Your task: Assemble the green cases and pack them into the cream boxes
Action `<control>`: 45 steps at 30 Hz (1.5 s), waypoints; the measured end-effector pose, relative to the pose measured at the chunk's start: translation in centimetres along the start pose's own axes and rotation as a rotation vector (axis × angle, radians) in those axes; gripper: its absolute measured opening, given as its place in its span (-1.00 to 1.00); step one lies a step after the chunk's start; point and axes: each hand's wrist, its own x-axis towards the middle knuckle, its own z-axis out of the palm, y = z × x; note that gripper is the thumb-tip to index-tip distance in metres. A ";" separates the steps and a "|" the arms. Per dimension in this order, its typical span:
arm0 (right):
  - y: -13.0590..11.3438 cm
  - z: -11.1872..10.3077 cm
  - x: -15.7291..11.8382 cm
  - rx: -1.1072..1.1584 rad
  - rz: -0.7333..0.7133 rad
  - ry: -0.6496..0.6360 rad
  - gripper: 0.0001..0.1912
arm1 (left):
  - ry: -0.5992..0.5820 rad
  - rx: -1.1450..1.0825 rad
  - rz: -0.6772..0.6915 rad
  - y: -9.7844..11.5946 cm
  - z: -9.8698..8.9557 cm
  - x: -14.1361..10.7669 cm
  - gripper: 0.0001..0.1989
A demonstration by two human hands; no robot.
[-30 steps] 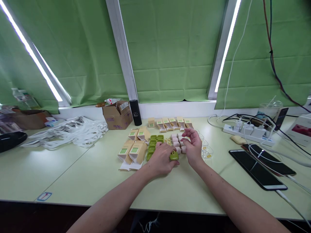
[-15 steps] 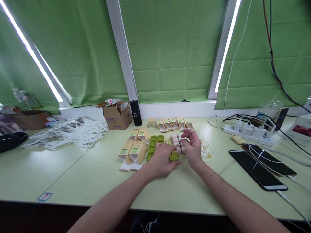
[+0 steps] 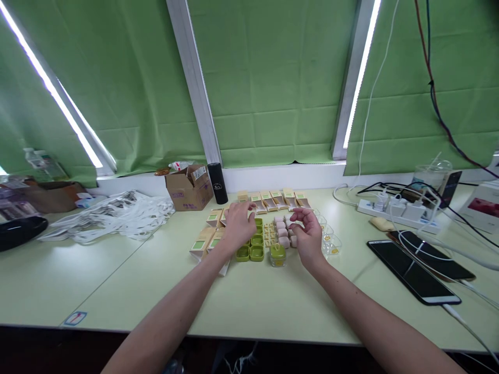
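A small clear jar with a green lid (image 3: 278, 254) stands upright on the table in front of my hands. My left hand (image 3: 240, 224) is over the left-hand cartons, its fingers stretched toward the back row and the thumb apart; I see nothing in it. Loosely curled with gaps between the fingers, my right hand (image 3: 309, 236) hovers beside the pale pink rounded pieces (image 3: 284, 241) and appears to hold nothing. Green square lids (image 3: 256, 253) lie in rows below my left hand. Small yellow pieces (image 3: 269, 234) sit between the lids and the pink pieces. Clear jars (image 3: 332, 244) are right of my right hand.
Beige cartons (image 3: 289, 198) line the back, with more cartons (image 3: 199, 244) at left. Behind them stand a black cylinder (image 3: 218, 184) and a cardboard box (image 3: 189, 189). White straps (image 3: 113, 215) are heaped left. Phones (image 3: 411, 272), cables and a power strip (image 3: 399, 215) occupy the right.
My left hand has let go of the green-lidded jar and moved back and left, toward the cartons. The jar now stands alone. My right hand has hardly moved.
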 end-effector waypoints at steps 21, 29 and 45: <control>0.5 -0.1 -0.1 0.003 0.043 -0.018 -0.65 | -0.496 0.267 -0.367 -5.9 8.3 10.3 -0.32; 0.7 -0.1 -0.1 -0.011 0.030 -0.030 -0.65 | -0.474 0.289 -0.373 -5.4 8.6 10.5 -0.55; 1.0 0.0 0.5 -0.097 -0.021 -0.127 -0.64 | 0.078 0.443 0.075 -0.4 0.8 1.8 -0.54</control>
